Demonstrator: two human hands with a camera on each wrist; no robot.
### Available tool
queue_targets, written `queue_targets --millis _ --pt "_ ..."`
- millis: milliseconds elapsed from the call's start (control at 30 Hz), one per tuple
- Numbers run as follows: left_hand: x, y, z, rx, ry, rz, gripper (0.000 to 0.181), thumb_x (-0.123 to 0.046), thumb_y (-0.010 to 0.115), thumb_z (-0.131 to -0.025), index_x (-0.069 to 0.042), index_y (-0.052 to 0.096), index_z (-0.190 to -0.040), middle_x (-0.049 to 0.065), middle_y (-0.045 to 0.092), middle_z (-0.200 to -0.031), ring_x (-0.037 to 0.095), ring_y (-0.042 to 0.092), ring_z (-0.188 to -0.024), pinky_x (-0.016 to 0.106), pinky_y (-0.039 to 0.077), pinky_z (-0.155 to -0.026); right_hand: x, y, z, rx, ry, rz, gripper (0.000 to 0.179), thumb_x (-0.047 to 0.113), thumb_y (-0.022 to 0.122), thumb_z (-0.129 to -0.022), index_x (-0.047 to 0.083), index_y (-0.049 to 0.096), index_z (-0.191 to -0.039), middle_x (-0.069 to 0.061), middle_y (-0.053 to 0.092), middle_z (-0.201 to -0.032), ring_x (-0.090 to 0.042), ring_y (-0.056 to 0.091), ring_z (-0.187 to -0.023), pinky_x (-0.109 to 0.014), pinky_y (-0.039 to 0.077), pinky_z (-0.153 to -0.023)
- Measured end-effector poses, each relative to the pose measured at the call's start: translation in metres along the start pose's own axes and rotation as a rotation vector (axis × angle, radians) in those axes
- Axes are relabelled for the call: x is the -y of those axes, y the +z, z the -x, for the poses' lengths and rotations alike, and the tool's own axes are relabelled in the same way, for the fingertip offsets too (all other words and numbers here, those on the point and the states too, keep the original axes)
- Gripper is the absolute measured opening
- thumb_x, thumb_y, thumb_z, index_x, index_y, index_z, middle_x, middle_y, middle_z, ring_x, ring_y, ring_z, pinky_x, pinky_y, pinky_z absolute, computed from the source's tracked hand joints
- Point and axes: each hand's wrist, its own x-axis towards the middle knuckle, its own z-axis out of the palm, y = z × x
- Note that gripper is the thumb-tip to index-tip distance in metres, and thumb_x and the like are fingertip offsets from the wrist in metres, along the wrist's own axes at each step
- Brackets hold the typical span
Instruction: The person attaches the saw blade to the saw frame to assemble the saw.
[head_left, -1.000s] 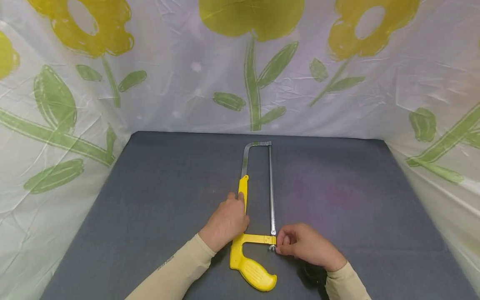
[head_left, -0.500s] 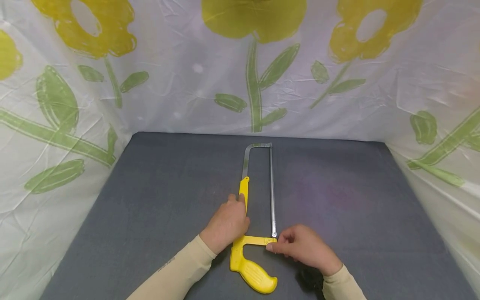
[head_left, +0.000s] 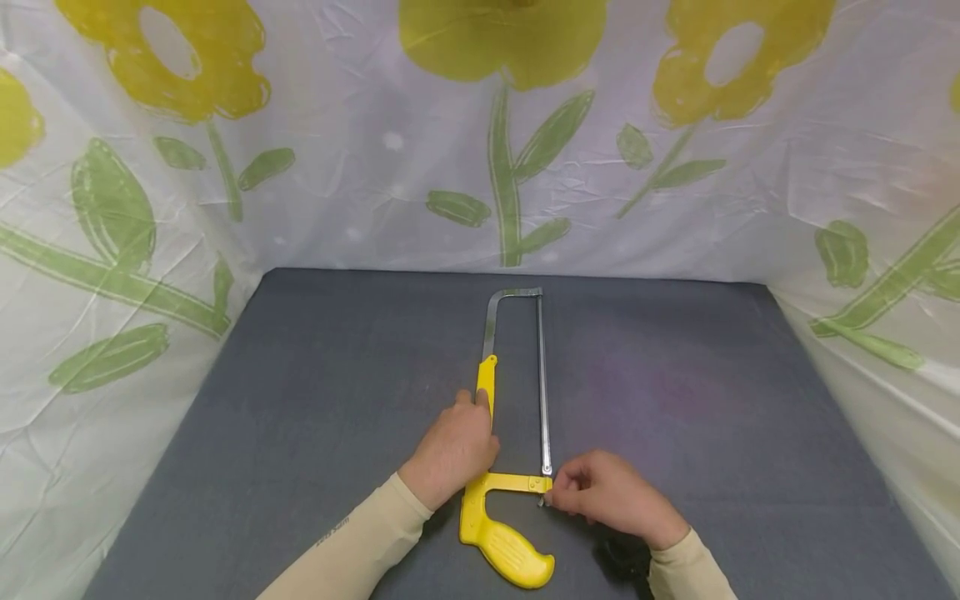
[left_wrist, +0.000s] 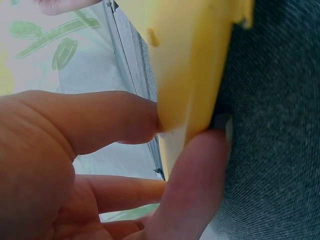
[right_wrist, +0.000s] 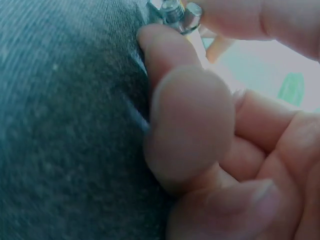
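A hacksaw [head_left: 515, 557] with a yellow handle and a silver front bow lies flat on the grey table, its blade [head_left: 543, 383] on the right side. My left hand [head_left: 453, 450] grips the yellow part of the frame above the handle; in the left wrist view its fingers [left_wrist: 120, 117] pinch the yellow bar from both sides. At the lower end of the blade, my right hand [head_left: 615, 498] pinches a small metal wing nut [right_wrist: 184, 16] between thumb and finger. The wing nut sits on a threaded stud just below the yellow cross arm [head_left: 513, 482].
The grey cloth-covered table [head_left: 337, 375] surrounds the saw. A white curtain [head_left: 360, 167] with yellow flowers and green leaves stands along the back and both sides. Under the right wrist is a dark object [head_left: 624, 560], partly hidden by the sleeve.
My right thumb moved left across the wing nut, then back to the right, and the nut's wings show at a different angle. My left hand and the hacksaw have stayed in place.
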Motion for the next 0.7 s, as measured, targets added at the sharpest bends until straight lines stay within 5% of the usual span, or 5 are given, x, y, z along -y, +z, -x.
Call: queue_targets --millis 333,700 --pt "0.0006 0.001 0.0002 -0.016 0.02 -0.009 0.069 -0.012 0.077 -0.096 0.011 0.049 -0.155 0.028 0.061 -0.126 0.026 0.063 -0.07 0.04 0.061 -0.066 -0.0034 -0.0046 0.0034 0.057 -0.059 -0.015 0.011 0.023 0.079 -0.096 0.019 0.076 -0.087 0.011 0.058 -0.066 -0.001 0.048 -0.052 -0.021 0.038 -0.05" --pt "-0.001 0.0011 -0.0004 -0.02 0.026 -0.026 0.068 -0.013 0.078 -0.096 0.01 0.05 -0.154 0.029 0.061 -0.126 0.024 0.062 -0.066 0.036 0.059 -0.061 -0.0017 -0.0042 0.0022 0.041 0.011 -0.052 0.009 0.019 0.081 -0.094 0.017 0.076 -0.087 0.006 0.062 -0.07 -0.006 0.052 -0.057 -0.025 0.046 -0.052"
